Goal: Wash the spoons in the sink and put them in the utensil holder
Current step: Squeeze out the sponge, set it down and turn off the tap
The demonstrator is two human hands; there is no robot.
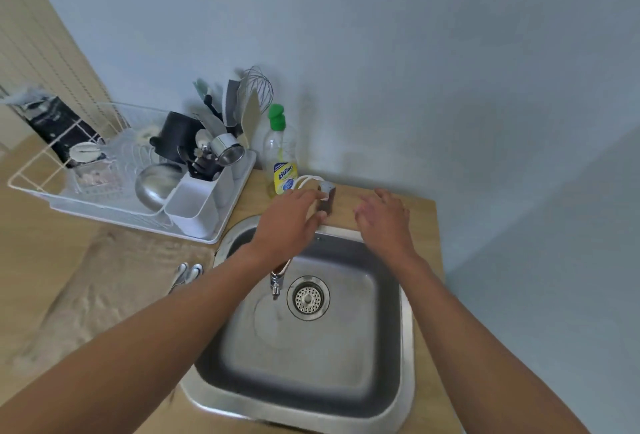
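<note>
Two white spoons (188, 273) lie on the beige cloth (114, 291) left of the steel sink (407, 312). The white utensil holder (194, 206) stands at the near corner of the dish rack (41, 179); its front compartment looks empty, while the rear ones hold dark utensils. My left hand (287, 225) reaches over the sink's back rim and holds the grey tap handle (327, 199) between fingers and thumb. A thin stream seems to fall from the spout (276, 281) into the basin. My right hand (384, 220) hovers over the counter behind the sink, fingers relaxed and holding nothing.
A dish soap bottle (280, 156) with a green cap stands against the wall beside the tap. The rack holds a steel bowl (156, 184), a black pot (178, 135), a steel cup (228, 149) and a whisk (258, 87). The drain (307, 298) sits mid-basin.
</note>
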